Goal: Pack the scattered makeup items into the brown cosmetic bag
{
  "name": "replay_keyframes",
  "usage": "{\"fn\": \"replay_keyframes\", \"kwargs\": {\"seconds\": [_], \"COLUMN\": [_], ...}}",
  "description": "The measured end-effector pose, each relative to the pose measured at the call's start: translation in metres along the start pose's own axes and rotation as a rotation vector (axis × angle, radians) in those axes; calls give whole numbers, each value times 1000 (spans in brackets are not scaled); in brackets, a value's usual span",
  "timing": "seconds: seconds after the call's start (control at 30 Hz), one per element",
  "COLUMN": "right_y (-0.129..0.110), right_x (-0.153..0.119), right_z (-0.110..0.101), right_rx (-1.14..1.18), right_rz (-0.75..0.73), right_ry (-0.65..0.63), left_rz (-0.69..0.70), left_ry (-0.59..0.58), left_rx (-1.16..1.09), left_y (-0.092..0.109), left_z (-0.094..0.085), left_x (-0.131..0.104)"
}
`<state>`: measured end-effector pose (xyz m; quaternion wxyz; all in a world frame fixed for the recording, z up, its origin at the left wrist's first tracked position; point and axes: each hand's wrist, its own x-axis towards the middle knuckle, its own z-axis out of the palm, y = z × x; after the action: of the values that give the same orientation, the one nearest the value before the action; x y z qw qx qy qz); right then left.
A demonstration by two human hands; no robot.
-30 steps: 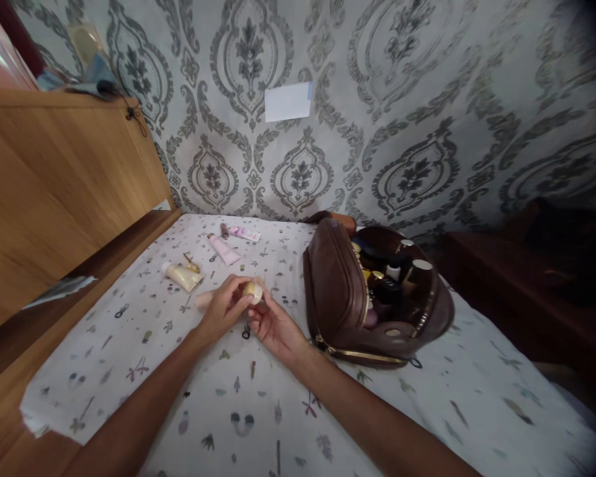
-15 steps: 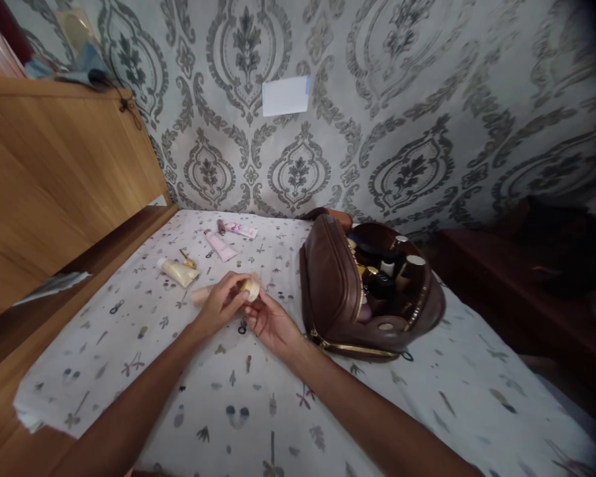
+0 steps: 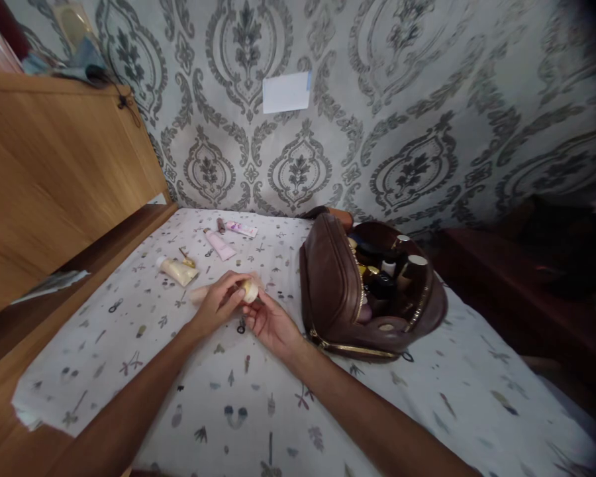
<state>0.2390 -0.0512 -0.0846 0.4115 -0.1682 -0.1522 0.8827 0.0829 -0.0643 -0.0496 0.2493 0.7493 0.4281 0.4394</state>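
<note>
Between my two hands is a small round jar [image 3: 249, 291], whitish with a yellowish face. My left hand [image 3: 221, 305] closes its fingers on the jar's left side. The fingertips of my right hand [image 3: 273, 324] pinch its right side, palm turned partly up. Behind my left hand lies a pale peach tube [image 3: 198, 295], mostly hidden. A cream-coloured tube with a white cap [image 3: 177, 270] rests to the left, beside a small gold item [image 3: 187, 259]. Farther back are a pink tube [image 3: 219, 244], a white and purple tube [image 3: 242, 229] and a small dark brownish item [image 3: 221, 225].
An unzipped brown leather bag [image 3: 328, 285] holding several bottles and cosmetics stands on the right of the patterned white cloth [image 3: 258, 411]. Wooden furniture [image 3: 64, 179] borders the left. Behind is a patterned wall [image 3: 298, 165] with a white card [image 3: 286, 93].
Both hands keep their hold on the jar, whose yellowish face is turned a little differently. The view has shifted very slightly; the other things lie where they were.
</note>
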Motion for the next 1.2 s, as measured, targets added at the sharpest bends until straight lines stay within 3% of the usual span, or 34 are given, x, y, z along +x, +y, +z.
{"fn": "replay_keyframes", "kwargs": {"seconds": [0.77, 1.2], "right_y": [1, -1], "right_x": [-1, -1], "right_z": [2, 3], "right_rx": [23, 28], "right_rz": [-16, 87], "right_ry": [0, 11], "left_rz": [-39, -19], "left_ry": [8, -59], "left_rx": [4, -16], "left_y": [-1, 1], "left_z": [0, -1], "left_x": [-1, -1]}}
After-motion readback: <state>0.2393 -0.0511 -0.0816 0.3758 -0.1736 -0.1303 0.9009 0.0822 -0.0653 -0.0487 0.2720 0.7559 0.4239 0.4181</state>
